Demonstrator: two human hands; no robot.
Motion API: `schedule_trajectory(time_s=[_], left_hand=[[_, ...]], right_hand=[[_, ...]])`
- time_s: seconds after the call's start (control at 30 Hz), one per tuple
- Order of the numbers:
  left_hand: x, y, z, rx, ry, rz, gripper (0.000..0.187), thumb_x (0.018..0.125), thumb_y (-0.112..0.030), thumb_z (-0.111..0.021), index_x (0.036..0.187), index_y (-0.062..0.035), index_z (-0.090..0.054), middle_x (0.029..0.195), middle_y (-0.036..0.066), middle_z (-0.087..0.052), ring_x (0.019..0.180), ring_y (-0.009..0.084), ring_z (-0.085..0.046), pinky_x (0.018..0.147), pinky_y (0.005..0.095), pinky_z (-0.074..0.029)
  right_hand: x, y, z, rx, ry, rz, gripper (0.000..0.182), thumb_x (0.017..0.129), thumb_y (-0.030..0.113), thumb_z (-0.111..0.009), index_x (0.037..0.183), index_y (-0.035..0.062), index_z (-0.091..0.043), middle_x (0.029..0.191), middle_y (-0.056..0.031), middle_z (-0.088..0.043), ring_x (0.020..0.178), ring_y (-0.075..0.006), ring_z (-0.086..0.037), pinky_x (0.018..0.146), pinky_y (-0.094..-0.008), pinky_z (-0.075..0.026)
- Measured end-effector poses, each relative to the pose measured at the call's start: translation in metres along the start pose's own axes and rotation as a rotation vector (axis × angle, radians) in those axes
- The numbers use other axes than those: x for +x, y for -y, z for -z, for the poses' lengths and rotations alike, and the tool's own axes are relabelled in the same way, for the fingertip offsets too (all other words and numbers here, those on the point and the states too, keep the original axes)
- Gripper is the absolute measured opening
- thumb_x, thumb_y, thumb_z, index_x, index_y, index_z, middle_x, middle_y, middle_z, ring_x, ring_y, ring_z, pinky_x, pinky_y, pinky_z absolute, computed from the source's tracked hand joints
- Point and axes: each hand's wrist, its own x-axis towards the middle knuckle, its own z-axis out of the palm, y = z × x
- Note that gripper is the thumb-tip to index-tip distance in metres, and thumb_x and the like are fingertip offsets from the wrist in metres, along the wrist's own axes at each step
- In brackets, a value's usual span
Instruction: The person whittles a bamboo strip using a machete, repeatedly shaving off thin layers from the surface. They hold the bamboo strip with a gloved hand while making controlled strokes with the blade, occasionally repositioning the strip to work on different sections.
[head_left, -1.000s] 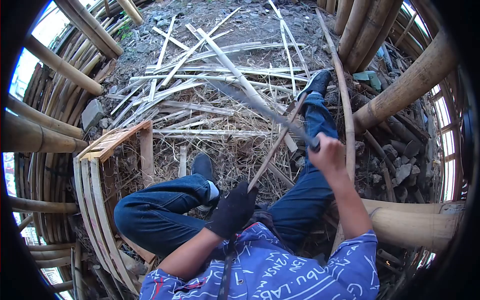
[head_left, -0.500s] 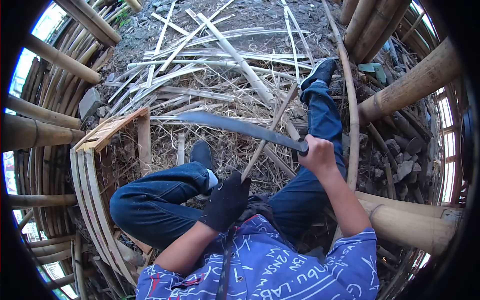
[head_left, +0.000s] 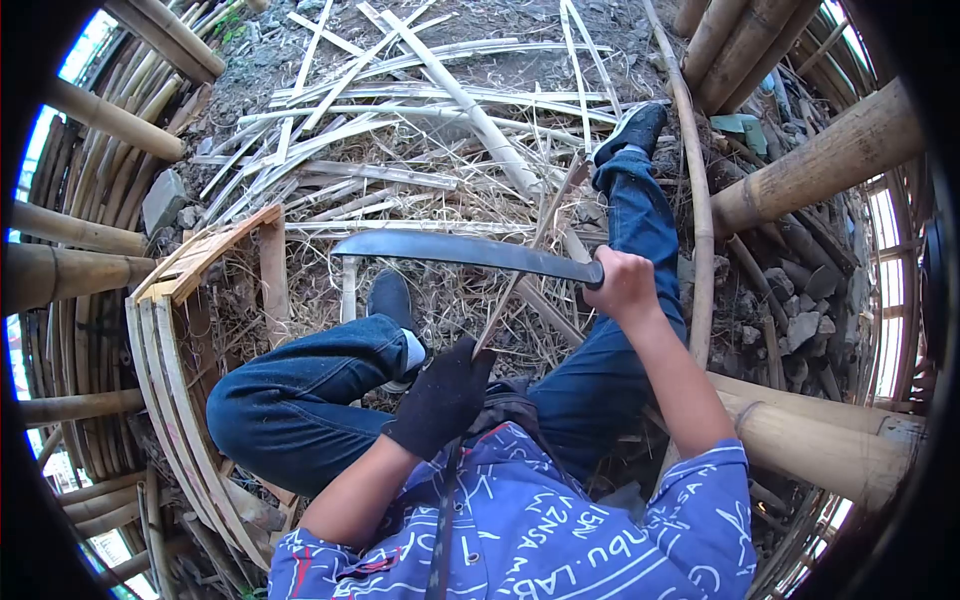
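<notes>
My left hand (head_left: 443,395), in a black glove, is closed around the lower end of a thin bamboo strip (head_left: 557,207). The strip slants up and away from me between my legs. Bare, my right hand (head_left: 626,285) grips the dark handle of a machete (head_left: 450,250). Its long, slightly curved blade points left and lies across the strip in this view, well ahead of the gloved hand. My fingers hide most of the handle and the strip's near end.
Split bamboo strips (head_left: 400,170) and fibres litter the ground ahead. At left stands a slatted bamboo frame (head_left: 165,370). A long pole (head_left: 697,220) runs along my right leg, with thick bamboo poles (head_left: 820,160) and broken rubble (head_left: 800,330) beyond it.
The machete blade has swung to lie more level and looks sharper than before. My right hand has shifted slightly left and up. The whole view has moved a little; both grips stay the same.
</notes>
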Motion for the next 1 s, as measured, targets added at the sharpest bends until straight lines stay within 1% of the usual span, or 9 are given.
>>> schedule_trajectory(time_s=[0.17, 0.27, 0.43, 0.57, 0.6, 0.67, 0.73, 0.83, 1.0], left_hand=[[-0.001, 0.004, 0.010, -0.232, 0.069, 0.096, 0.018, 0.083, -0.005, -0.051, 0.100, 0.0022, -0.052, 0.088, 0.022, -0.054, 0.076, 0.0371, -0.060, 0.064, 0.0446, -0.049], [-0.002, 0.007, 0.010, -0.137, -0.059, -0.088, 0.020, 0.085, -0.005, -0.056, 0.101, 0.0065, -0.053, 0.080, 0.022, -0.055, 0.065, 0.0361, -0.060, 0.051, 0.0436, -0.047], [-0.016, -0.005, 0.002, -0.205, 0.050, 0.043, 0.022, 0.086, -0.006, -0.053, 0.105, 0.0051, -0.054, 0.082, 0.022, -0.056, 0.065, 0.0368, -0.059, 0.055, 0.0439, -0.048], [-0.012, 0.004, -0.010, -0.122, 0.076, 0.052, 0.020, 0.089, -0.008, -0.050, 0.104, 0.0043, -0.054, 0.084, 0.021, -0.056, 0.066, 0.0376, -0.060, 0.058, 0.0448, -0.048], [-0.010, 0.011, -0.016, -0.161, 0.010, -0.003, 0.021, 0.091, -0.013, -0.050, 0.102, 0.0046, -0.055, 0.082, 0.021, -0.057, 0.066, 0.0363, -0.060, 0.059, 0.0445, -0.048], [-0.005, 0.012, -0.013, -0.203, -0.044, -0.060, 0.024, 0.093, -0.017, -0.049, 0.100, 0.0049, -0.056, 0.081, 0.021, -0.058, 0.066, 0.0350, -0.060, 0.059, 0.0442, -0.047], [0.000, 0.004, 0.007, -0.696, 0.187, 0.387, 0.035, 0.095, -0.029, -0.050, 0.098, 0.0053, -0.057, 0.074, 0.020, -0.058, 0.064, 0.0314, -0.059, 0.059, 0.0425, -0.044], [0.000, 0.002, 0.008, -0.730, 0.156, 0.437, 0.043, 0.094, -0.037, -0.051, 0.095, 0.0057, -0.057, 0.068, 0.020, -0.058, 0.063, 0.0291, -0.057, 0.059, 0.0411, -0.043], [-0.001, 0.003, 0.010, -0.699, 0.168, 0.441, 0.042, 0.094, -0.036, -0.050, 0.096, 0.0060, -0.057, 0.070, 0.020, -0.057, 0.064, 0.0308, -0.058, 0.061, 0.0414, -0.044]], right_hand=[[0.010, 0.003, -0.006, 0.016, 0.006, 0.017, 0.015, 0.067, 0.014, -0.064, 0.064, 0.0067, -0.052, 0.059, -0.0149, -0.059, 0.057, -0.0352, -0.061, 0.052, -0.0436, -0.049], [0.012, -0.001, -0.011, 0.001, -0.007, 0.020, 0.014, 0.067, 0.015, -0.065, 0.066, 0.0066, -0.054, 0.060, -0.0155, -0.061, 0.058, -0.0345, -0.062, 0.053, -0.0439, -0.050], [0.016, -0.032, -0.009, -0.163, 0.082, -0.275, 0.020, 0.072, 0.024, -0.068, 0.075, 0.0055, -0.060, 0.069, -0.0190, -0.065, 0.066, -0.0376, -0.066, 0.063, -0.0471, -0.054], [0.003, -0.006, 0.006, -0.104, 0.143, -0.154, 0.019, 0.071, 0.023, -0.067, 0.072, 0.0066, -0.058, 0.067, -0.0187, -0.065, 0.065, -0.0368, -0.066, 0.062, -0.0464, -0.054], [-0.004, 0.004, 0.006, -0.021, 0.104, -0.095, 0.013, 0.068, 0.015, -0.065, 0.069, 0.0050, -0.056, 0.064, -0.0181, -0.062, 0.064, -0.0375, -0.064, 0.059, -0.0462, -0.052], [-0.013, 0.021, 0.001, 0.003, 0.139, -0.013, 0.015, 0.065, 0.015, -0.066, 0.070, 0.0051, -0.057, 0.063, -0.0171, -0.062, 0.063, -0.0354, -0.064, 0.058, -0.0444, -0.051], [-0.010, 0.017, -0.006, 0.007, 0.112, -0.003, 0.015, 0.063, 0.015, -0.067, 0.069, 0.0055, -0.056, 0.062, -0.0158, -0.061, 0.061, -0.0345, -0.063, 0.056, -0.0435, -0.051], [0.001, 0.010, -0.013, 0.025, 0.053, -0.006, 0.018, 0.062, 0.016, -0.068, 0.066, 0.0069, -0.052, 0.060, -0.0144, -0.060, 0.059, -0.0343, -0.062, 0.053, -0.0431, -0.050], [0.007, 0.005, -0.018, -0.008, 0.066, 0.021, 0.020, 0.063, 0.017, -0.068, 0.067, 0.0075, -0.052, 0.060, -0.0138, -0.060, 0.058, -0.0338, -0.062, 0.053, -0.0424, -0.050]])
